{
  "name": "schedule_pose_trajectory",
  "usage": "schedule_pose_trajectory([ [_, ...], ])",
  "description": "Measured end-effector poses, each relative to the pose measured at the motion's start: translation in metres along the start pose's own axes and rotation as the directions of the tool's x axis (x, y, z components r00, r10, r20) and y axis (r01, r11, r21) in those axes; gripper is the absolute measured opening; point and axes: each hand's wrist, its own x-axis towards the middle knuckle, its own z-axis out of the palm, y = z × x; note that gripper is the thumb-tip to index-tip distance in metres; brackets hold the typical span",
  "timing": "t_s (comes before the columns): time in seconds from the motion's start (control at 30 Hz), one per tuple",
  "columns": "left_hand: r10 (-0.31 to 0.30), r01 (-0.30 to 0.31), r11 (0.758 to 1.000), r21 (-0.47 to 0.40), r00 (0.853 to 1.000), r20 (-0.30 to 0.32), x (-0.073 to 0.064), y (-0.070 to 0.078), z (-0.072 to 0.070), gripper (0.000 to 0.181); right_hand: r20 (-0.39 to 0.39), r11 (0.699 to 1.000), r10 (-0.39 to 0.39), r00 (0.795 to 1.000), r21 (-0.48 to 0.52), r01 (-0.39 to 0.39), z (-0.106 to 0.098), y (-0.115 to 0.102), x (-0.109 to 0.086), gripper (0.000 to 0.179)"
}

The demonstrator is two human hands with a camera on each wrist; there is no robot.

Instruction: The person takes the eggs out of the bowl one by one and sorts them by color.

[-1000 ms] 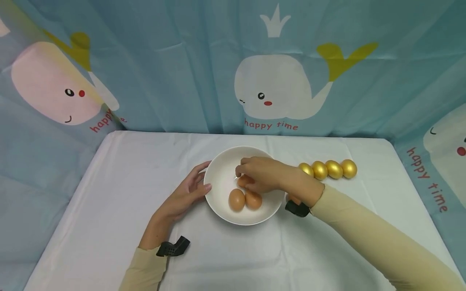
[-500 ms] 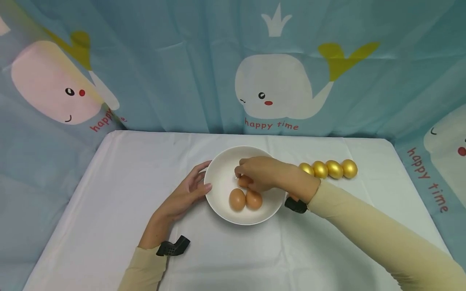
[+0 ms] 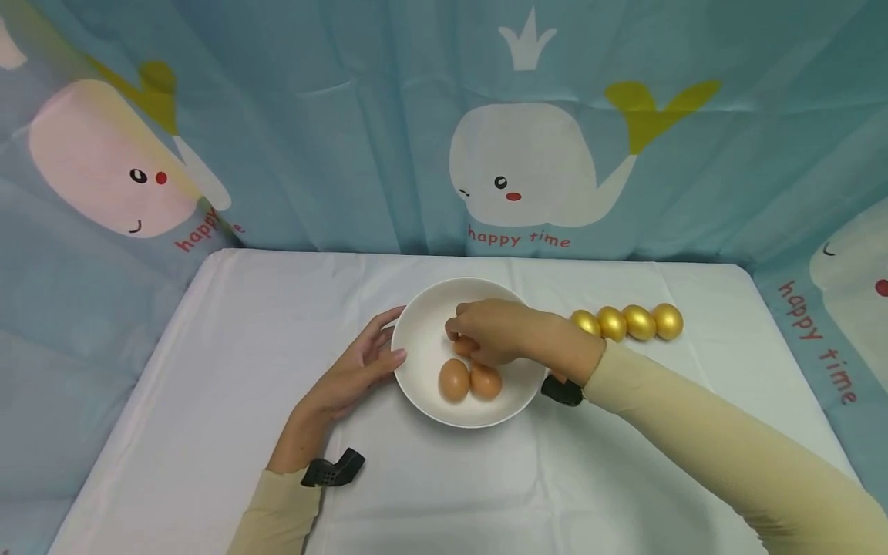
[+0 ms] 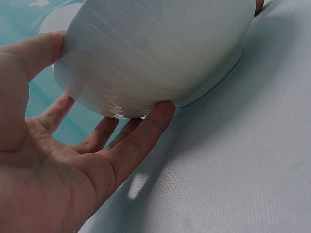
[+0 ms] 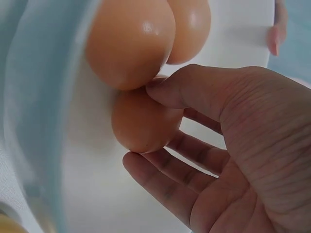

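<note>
A white bowl point(image 3: 423, 331) stands on the cloth-covered table with brown eggs inside. My left hand point(image 3: 354, 374) holds the bowl at its left side, thumb at the rim; in the left wrist view its fingers point(image 4: 141, 138) bear on the outer wall. My right hand point(image 3: 496, 331) reaches into the bowl and grips a brown egg point(image 5: 143, 126) between thumb and fingers. Two more brown eggs, one on the left point(image 3: 454, 380) and one on the right point(image 3: 486, 381), lie nearer the bowl's front. The hand partly hides the gripped egg in the head view.
Several gold eggs point(image 3: 639, 322) stand in a row on the white tablecloth point(image 3: 624, 432), right of the bowl; the right forearm partly covers the leftmost. A small orange-brown patch shows by the right wrist camera point(image 3: 562, 390). A blue whale-print curtain point(image 3: 388, 154) hangs behind.
Hardly anything moves. My right forearm shifts very slightly left while the hand stays on the egg in the bowl; my left hand keeps its hold on the bowl.
</note>
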Motion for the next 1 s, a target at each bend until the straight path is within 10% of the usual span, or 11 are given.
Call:
schedule_pose_trajectory([
  [0.67,0.004,-0.004,1.000,0.008,1.000,-0.001,0.000,-0.002,-0.002,0.070,-0.192,0.985,-0.031,0.981,0.159,0.062,-0.017,-0.001,-0.031,0.033],
  [1.0,0.001,-0.001,1.000,0.000,1.000,0.000,-0.001,-0.001,0.000,0.072,-0.418,0.900,0.033,0.908,0.407,0.155,0.000,0.009,-0.061,0.040],
])
